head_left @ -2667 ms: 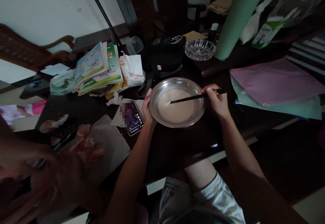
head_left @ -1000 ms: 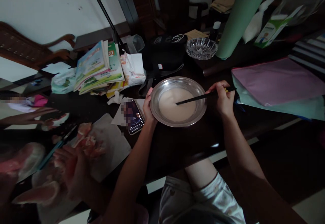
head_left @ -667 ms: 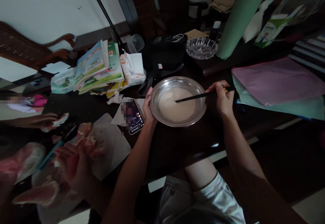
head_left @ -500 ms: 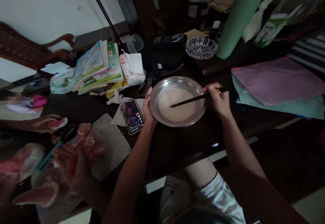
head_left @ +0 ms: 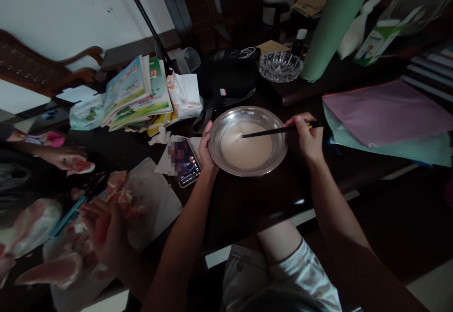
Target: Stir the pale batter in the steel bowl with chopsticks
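A shallow metal bowl (head_left: pixel 247 170) stands on the dark table in front of me, holding a pale, creamy liquid (head_left: pixel 251 150). My left hand (head_left: pixel 207 149) grips its left rim, fingers wrapped round the outside. Black chopsticks (head_left: pixel 267 133) are in the closed fingers of my right hand (head_left: pixel 308 137), just past the bowl's right rim. Their tips dip into the liquid near its middle, where a small ripple shows. Left of the bowl, beside my left wrist, a lit phone (head_left: pixel 187 163) lies on white paper.
At left, other people's hands (head_left: pixel 106 231) handle pink fruit pieces that look like pomelo, over a pale sheet (head_left: pixel 155 198). Behind stand books (head_left: pixel 141 95), a tissue pack (head_left: pixel 186 96), a black bag (head_left: pixel 230 73) and a glass ashtray (head_left: pixel 280 66). Folders (head_left: pixel 385 113) lie at right.
My right hand has shifted slightly right and up, and the chopstick tips have moved a little right and toward the far side. A co-worker's hand with fruit at far left has moved too.
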Tool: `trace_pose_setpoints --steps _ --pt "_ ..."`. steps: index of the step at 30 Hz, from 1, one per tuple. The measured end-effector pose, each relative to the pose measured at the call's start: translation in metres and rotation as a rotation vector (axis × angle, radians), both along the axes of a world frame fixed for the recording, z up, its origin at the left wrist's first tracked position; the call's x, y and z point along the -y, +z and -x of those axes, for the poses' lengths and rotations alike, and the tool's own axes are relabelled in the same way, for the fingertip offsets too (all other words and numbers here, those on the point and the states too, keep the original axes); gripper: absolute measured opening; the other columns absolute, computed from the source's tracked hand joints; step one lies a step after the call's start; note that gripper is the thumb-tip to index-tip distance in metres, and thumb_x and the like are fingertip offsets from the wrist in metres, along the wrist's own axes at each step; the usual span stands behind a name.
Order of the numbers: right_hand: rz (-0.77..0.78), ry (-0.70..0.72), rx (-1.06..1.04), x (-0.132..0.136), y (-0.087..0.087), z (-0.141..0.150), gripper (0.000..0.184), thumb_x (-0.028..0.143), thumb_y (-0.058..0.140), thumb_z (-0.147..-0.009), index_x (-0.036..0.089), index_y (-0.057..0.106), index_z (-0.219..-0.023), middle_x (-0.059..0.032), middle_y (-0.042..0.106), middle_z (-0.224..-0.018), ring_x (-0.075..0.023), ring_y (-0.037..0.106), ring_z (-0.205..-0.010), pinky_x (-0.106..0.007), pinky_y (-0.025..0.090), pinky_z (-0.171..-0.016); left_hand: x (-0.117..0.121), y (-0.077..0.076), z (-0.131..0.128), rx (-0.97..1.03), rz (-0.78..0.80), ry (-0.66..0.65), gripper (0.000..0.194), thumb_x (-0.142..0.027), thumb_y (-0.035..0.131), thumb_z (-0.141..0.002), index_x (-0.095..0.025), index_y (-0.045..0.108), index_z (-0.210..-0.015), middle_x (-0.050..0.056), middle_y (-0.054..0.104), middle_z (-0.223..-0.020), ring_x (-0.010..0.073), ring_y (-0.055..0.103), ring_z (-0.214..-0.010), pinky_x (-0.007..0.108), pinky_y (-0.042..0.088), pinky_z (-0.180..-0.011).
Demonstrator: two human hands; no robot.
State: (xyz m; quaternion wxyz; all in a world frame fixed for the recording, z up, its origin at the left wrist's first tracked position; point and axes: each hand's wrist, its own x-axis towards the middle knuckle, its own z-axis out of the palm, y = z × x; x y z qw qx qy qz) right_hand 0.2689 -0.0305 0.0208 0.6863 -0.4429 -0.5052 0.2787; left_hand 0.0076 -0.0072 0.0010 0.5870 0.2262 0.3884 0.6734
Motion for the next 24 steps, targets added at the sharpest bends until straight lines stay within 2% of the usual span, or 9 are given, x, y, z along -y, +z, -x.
trace_pose_setpoints --steps 3,5,7,9,13,15,19,21,24 --pt "-0.019 -0.07 -0.078 0.0005 0.0007 -0.0006 0.037 0.053 0.064 -0.09 0.021 0.065 -0.07 0.0033 0.063 -0.06 -0.0116 0.062 -0.057 -0.027 0.05 -0.062 0.0004 0.0006 0.0 -0.007 0.017 0.003 0.029 -0.028 0.062 -0.082 -0.024 0.076 -0.107 0.002 0.076 -0.117 0.0247 0.06 -0.126 0.034 0.044 -0.108" --pt "0.011 -0.001 -0.063 0.0017 0.0009 0.0005 0.037 0.053 0.064 -0.089 0.022 0.066 -0.07 0.0033 0.063 -0.06 -0.0117 0.062 -0.056 -0.027 0.05 -0.061 0.0005 0.0007 0.0002 -0.004 0.018 0.004 0.029 -0.027 0.06 -0.083 -0.024 0.076 -0.106 0.002 0.076 -0.115 0.0243 0.06 -0.127 0.034 0.045 -0.107" --pt "0.045 0.094 0.018 0.0025 0.001 0.0018 0.035 0.053 0.065 -0.089 0.022 0.069 -0.073 0.0018 0.068 -0.065 -0.0133 0.065 -0.063 -0.028 0.052 -0.066 0.0003 0.0003 0.0005 -0.002 0.008 0.002 0.029 -0.027 0.06 -0.082 -0.024 0.076 -0.106 0.003 0.076 -0.116 0.0242 0.059 -0.128 0.034 0.044 -0.109" --pt "0.042 0.116 0.092 0.0022 0.0009 0.0021 0.034 0.053 0.066 -0.088 0.023 0.071 -0.075 0.0008 0.071 -0.07 -0.0151 0.068 -0.071 -0.03 0.053 -0.071 0.0 -0.0005 0.0008 -0.004 -0.007 0.0 0.03 -0.028 0.062 -0.081 -0.023 0.076 -0.107 0.003 0.075 -0.119 0.0246 0.059 -0.129 0.034 0.042 -0.11" --pt "-0.015 -0.07 -0.019 -0.0001 0.0002 -0.0005 0.037 0.054 0.064 -0.089 0.022 0.066 -0.07 0.0026 0.065 -0.062 -0.0136 0.064 -0.061 -0.029 0.051 -0.065 -0.0005 -0.0016 0.0007 -0.021 -0.016 -0.006 0.03 -0.03 0.063 -0.081 -0.024 0.076 -0.108 0.002 0.075 -0.12 0.0249 0.059 -0.128 0.035 0.042 -0.11" --pt "-0.025 -0.092 -0.093 -0.0001 0.0 -0.0009 0.038 0.054 0.064 -0.089 0.022 0.065 -0.068 0.0037 0.062 -0.058 -0.0123 0.06 -0.054 -0.028 0.049 -0.059 -0.0005 -0.0018 0.0006 -0.023 -0.01 -0.005 0.03 -0.029 0.062 -0.081 -0.025 0.076 -0.107 0.002 0.076 -0.118 0.0249 0.06 -0.127 0.035 0.043 -0.109" --pt "0.035 0.091 0.035 0.0016 0.0 0.0018 0.035 0.054 0.065 -0.089 0.023 0.069 -0.074 0.0019 0.066 -0.062 -0.014 0.064 -0.061 -0.03 0.052 -0.066 -0.0001 -0.0024 0.0008 -0.013 -0.018 -0.004 0.031 -0.03 0.063 -0.08 -0.024 0.075 -0.108 0.002 0.075 -0.119 0.0251 0.059 -0.128 0.035 0.043 -0.11" --pt "0.034 0.118 0.118 0.0011 -0.0001 0.002 0.035 0.055 0.065 -0.088 0.023 0.071 -0.075 0.0005 0.069 -0.068 -0.0157 0.067 -0.07 -0.031 0.053 -0.072 0.0 -0.0028 0.001 -0.019 -0.02 -0.009 0.032 -0.032 0.064 -0.079 -0.024 0.075 -0.109 0.003 0.074 -0.121 0.0255 0.059 -0.128 0.035 0.042 -0.11" --pt "0.006 -0.031 0.088 -0.0014 -0.0006 -0.001 0.039 0.058 0.062 -0.089 0.022 0.067 -0.072 0.0009 0.068 -0.068 -0.0156 0.066 -0.069 -0.032 0.052 -0.071 0.0 -0.0028 0.0013 -0.031 -0.023 -0.019 0.034 -0.032 0.065 -0.079 -0.024 0.074 -0.11 0.003 0.074 -0.122 0.0254 0.058 -0.129 0.035 0.041 -0.112"
